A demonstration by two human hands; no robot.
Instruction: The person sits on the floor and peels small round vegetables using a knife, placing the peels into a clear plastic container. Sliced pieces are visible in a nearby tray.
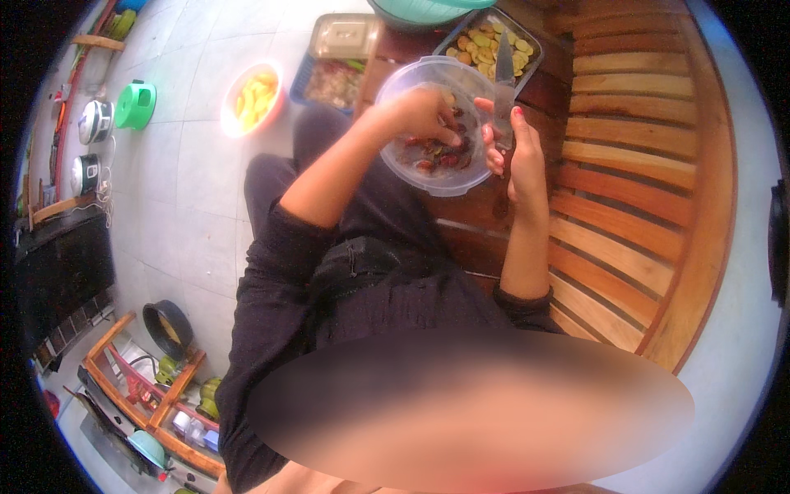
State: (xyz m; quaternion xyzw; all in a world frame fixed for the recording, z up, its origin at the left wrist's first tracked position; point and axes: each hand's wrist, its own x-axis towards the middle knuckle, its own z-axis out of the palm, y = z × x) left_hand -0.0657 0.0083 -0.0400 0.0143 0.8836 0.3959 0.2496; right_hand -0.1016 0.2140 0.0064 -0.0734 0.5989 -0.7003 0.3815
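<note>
My left hand (428, 119) reaches into a clear round plastic bowl (395, 173), its fingers curled down among dark red, wet-looking pieces (426, 165); what they grip is too small to make out. My right hand (518, 152) holds a knife (504, 82) upright at the bowl's right side, blade upward and wooden handle down. Behind the bowl, partly hidden by the knife, a tray of yellowish slices (473, 45) rests on the brown wooden seat (469, 239).
A slatted wooden bench back (625, 206) runs along the right. A blue container (329, 82) with a lid (346, 33) and a teal tub (420, 6) are at the top. A bowl of yellow pieces (251, 99) and a green stool (134, 105) stand on the tiled floor, left.
</note>
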